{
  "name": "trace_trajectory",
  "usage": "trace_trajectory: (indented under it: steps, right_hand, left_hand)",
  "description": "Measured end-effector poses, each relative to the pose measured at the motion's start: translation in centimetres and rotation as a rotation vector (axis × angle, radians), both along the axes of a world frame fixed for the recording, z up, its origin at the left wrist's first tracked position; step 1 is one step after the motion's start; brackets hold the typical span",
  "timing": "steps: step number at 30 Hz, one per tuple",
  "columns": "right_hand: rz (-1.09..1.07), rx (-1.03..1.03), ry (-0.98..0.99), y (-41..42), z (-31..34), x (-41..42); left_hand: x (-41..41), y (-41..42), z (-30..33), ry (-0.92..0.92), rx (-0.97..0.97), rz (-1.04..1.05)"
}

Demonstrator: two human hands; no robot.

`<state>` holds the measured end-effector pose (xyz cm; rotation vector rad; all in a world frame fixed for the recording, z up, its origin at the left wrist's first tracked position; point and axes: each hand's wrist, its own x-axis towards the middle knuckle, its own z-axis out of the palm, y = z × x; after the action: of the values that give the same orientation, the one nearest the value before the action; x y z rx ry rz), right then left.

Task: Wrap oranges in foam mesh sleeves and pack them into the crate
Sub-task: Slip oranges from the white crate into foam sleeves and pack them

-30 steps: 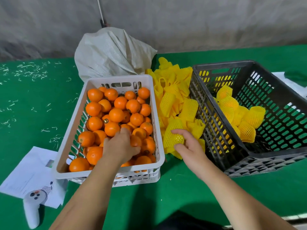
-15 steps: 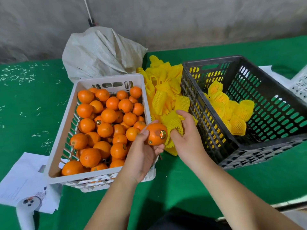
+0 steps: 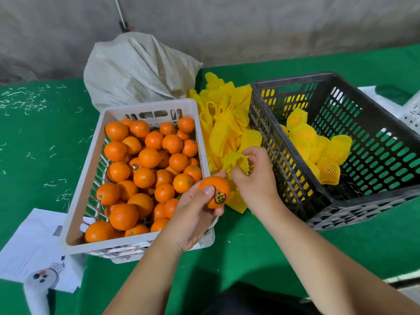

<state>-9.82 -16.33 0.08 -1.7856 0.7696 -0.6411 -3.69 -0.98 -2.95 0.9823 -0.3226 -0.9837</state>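
Orange (image 3: 212, 189) gripped in left hand (image 3: 193, 214), right hand (image 3: 254, 178) at its 1 o'clock pinching yellow sleeve (image 3: 236, 162), black crate (image 3: 341, 201) at 3 o'clock.

From my feed, I saw a rough grey wall (image 3: 250, 28) running across the back, mottled and unevenly lit, darker toward the left corner. A thin pale rod (image 3: 120, 12) leaned against it, with a dark clip near its lower end. Below lay a green table cover (image 3: 41, 142), littered on the left with small white scraps (image 3: 25, 101). A crumpled whitish sack (image 3: 136, 71) sat against the wall. At the lower left, white papers (image 3: 34, 248) lay on the green, with a white controller (image 3: 37, 289) resting partly on them. At the far right edge I made out a bit of white lattice (image 3: 412, 114). The light was soft and flat.
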Motion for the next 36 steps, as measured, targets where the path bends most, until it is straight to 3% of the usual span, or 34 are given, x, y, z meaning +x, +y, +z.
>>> trace_trajectory:
  steps: [3,10,18,22,26,30,33,36]
  right_hand:
    - [0.025,-0.031,-0.020,0.1,0.0,-0.5]
    - [0.166,-0.116,-0.043,1.3,-0.1,-1.2]
    - [0.244,-0.500,-0.098,2.7,-0.5,-2.9]
    - [0.240,-0.474,-0.115,2.8,-0.5,-3.4]
    - [0.188,-0.441,-0.094,2.2,-0.2,-3.4]
    - [0.187,-0.504,-0.127,2.2,0.3,-3.9]
    - [0.249,-0.502,-0.137,3.2,0.2,-3.9]
    - [0.338,-0.424,-0.105,3.6,-0.5,-3.8]
  left_hand:
    - [-0.2,-0.6,-0.1,0.029,0.015,0.100]
    - [-0.4,-1.0,-0.4,-0.128,0.064,0.201]
    - [-0.8,-1.6,-0.5,-0.135,0.041,0.385]
    - [-0.7,-0.7,-0.9,-0.139,-0.022,0.253]
    - [-0.6,-0.4,-0.9,-0.137,0.049,0.103]
    - [-1.1,-0.9,-0.3,-0.236,0.074,0.171]
    - [-1.0,-1.1,-0.3,-0.177,0.095,0.247]
    - [-0.5,-0.3,-1.0,-0.071,0.005,0.161]
